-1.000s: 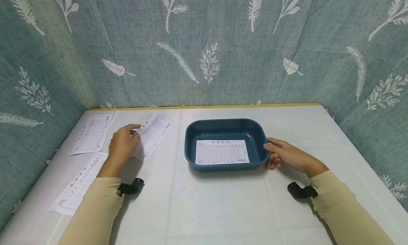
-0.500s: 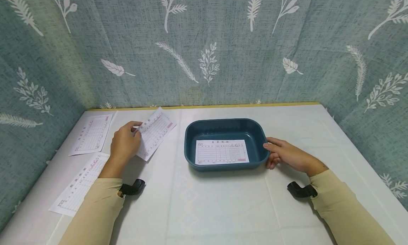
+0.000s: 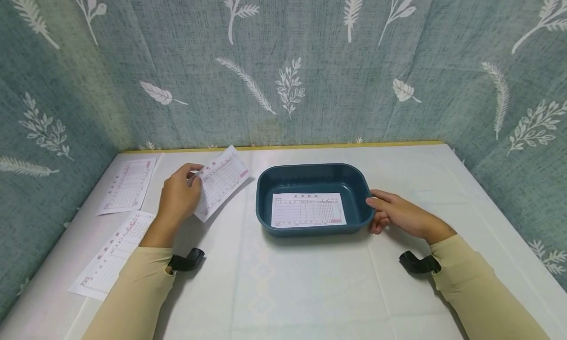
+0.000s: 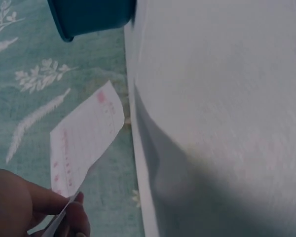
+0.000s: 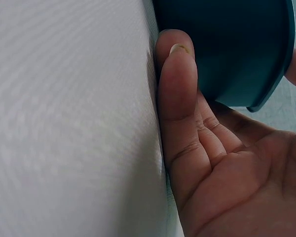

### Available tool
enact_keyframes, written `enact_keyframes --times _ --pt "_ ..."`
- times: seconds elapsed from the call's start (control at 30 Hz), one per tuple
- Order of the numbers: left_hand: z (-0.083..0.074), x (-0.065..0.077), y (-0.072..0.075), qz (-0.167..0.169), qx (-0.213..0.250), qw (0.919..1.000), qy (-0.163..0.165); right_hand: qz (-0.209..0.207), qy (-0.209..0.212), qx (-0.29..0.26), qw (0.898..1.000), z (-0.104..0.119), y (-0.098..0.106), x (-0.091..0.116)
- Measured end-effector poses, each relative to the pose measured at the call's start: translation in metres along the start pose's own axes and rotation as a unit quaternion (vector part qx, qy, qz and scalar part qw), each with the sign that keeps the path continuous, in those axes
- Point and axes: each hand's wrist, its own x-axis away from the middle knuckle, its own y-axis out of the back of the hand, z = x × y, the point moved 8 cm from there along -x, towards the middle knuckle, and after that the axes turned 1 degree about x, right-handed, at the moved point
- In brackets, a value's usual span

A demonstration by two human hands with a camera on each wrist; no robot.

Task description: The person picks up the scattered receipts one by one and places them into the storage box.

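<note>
My left hand (image 3: 180, 192) pinches a printed receipt form (image 3: 223, 180) by its left end, between thumb and fingers. In the left wrist view the form (image 4: 86, 136) is raised and bent, casting a shadow on the table. A dark teal plastic tray (image 3: 312, 171) sits near the middle of the table. One form (image 3: 308, 210) lies flat on its bottom, print upward. My right hand (image 3: 405, 217) grips the tray's right end, its thumb on the rim. Seen from the right wrist, fingers (image 5: 180, 89) curl against the tray's outer wall (image 5: 227, 54).
Two more printed forms lie at the table's left side, one far form (image 3: 128, 185) and one nearer form (image 3: 110, 254) partly covered by my left forearm. White cloth (image 3: 310, 286) covers the table. Patterned green fabric (image 3: 283, 69) rises behind and on both sides.
My left hand has lifted the receipt form off the table and shifted it a little to the right, toward the tray. The right hand and the tray have stayed in place.
</note>
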Motion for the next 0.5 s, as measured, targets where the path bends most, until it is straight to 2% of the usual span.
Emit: enact_keyframes --times 0.2,0.33,0.5 --pt "-0.007 0.003 -0.004 0.002 0.018 0.9998 -0.005 0.001 -0.006 0.004 1.0 -0.002 -0.001 0.001" --pt "-0.015 0.004 -0.001 -0.017 0.022 0.9994 -0.021 -0.003 -0.002 0.011 1.0 -0.002 0.0 0.0" --pt "-0.022 0.004 0.002 -0.03 0.025 0.9989 -0.026 -0.005 -0.005 0.014 1.0 -0.001 0.002 -0.001"
